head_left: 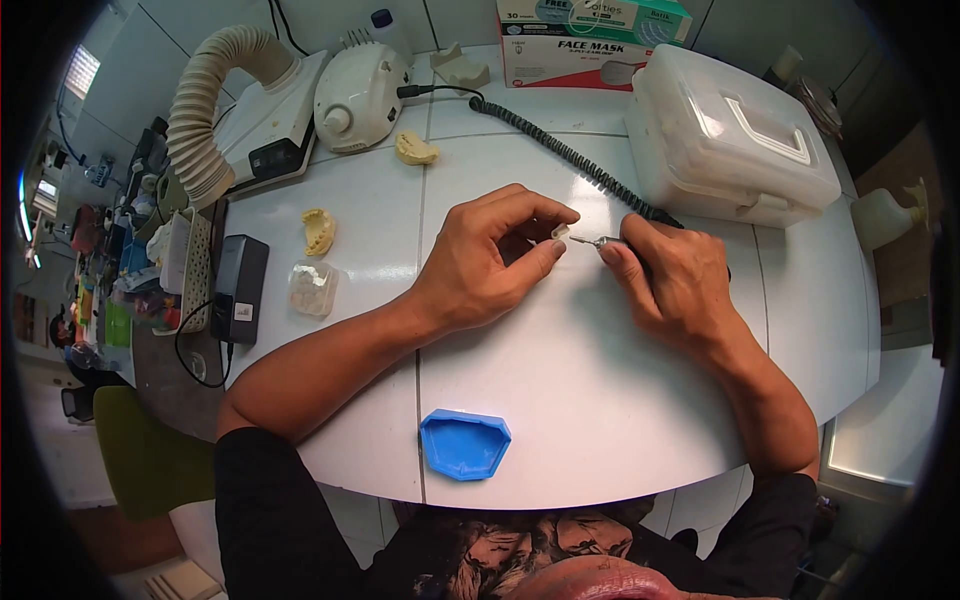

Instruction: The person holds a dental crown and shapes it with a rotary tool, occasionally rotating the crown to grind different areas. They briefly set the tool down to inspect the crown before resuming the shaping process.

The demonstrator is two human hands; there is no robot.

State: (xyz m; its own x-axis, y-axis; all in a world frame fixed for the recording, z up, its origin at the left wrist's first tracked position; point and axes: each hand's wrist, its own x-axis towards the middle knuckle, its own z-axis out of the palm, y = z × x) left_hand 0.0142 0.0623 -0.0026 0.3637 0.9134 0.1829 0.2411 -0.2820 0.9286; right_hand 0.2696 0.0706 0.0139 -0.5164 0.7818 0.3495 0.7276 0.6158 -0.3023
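Between the thumb and index finger of my left hand (485,255) is a small whitish dental piece (560,232), pinched over the white table. My right hand (680,275) is wrapped round a rotary handpiece (611,243). Its thin metal bit (582,239) points left, with the tip right at the piece. Most of the handpiece body is hidden in my fingers. A black coiled cord (560,143) runs from the white control unit (362,98) toward my right hand. Nearer my body lies a blue angular tray (466,458).
Yellowish dental casts (318,232) and a small clear box (312,288) sit left of my left hand. Behind stand a white machine with a ribbed hose (205,110), a face mask box (590,50) and a lidded white case (735,135). A black power adapter (239,290) lies at left.
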